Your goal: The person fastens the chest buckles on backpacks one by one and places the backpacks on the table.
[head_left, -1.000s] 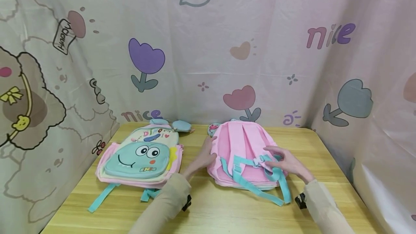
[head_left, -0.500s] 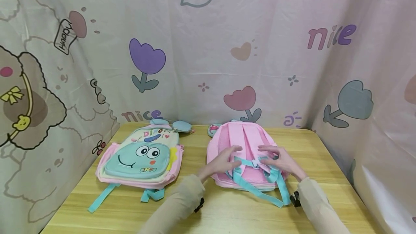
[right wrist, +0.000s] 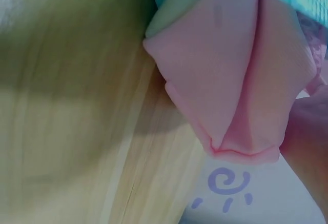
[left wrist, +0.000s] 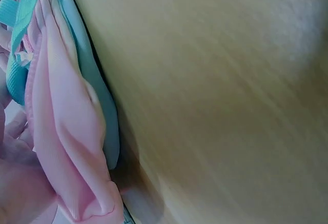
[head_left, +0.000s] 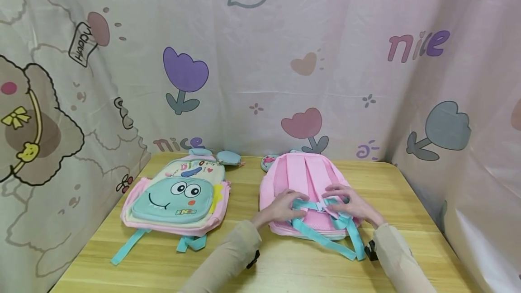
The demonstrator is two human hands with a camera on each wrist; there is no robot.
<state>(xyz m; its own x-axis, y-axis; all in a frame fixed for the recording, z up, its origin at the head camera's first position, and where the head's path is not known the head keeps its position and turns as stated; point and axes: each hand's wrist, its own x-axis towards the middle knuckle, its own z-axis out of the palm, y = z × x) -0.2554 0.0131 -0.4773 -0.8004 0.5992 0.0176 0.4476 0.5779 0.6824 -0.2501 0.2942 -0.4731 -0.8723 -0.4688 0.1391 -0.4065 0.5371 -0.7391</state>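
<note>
A pink backpack (head_left: 281, 175) lies with its back panel and shoulder straps up. Across its lower part runs a turquoise chest strap (head_left: 306, 204) with a pale buckle (head_left: 321, 205) in the middle. My left hand (head_left: 281, 207) is at the left part of this strap, thumb below and fingers above, with a gap between them. On the other side, my right hand (head_left: 349, 202) has its curved fingers and thumb beside the buckle, also spaced apart. The left wrist view shows part of the left hand (left wrist: 25, 183) by the pink side; its fingertips are partly hidden.
On the left lies a second backpack (head_left: 172, 198) with a dinosaur face, its turquoise straps trailing forward. A small round pouch (head_left: 268, 162) sits behind the pink backpack. Loose webbing (head_left: 325, 240) hangs over its front edge onto the wooden table (head_left: 285, 266). A printed cloth (head_left: 252, 58) rises behind.
My left hand has come from the pink backpack's left side onto the chest strap, and lower in the last half second. My right hand has shifted slightly left, closer to the buckle.
</note>
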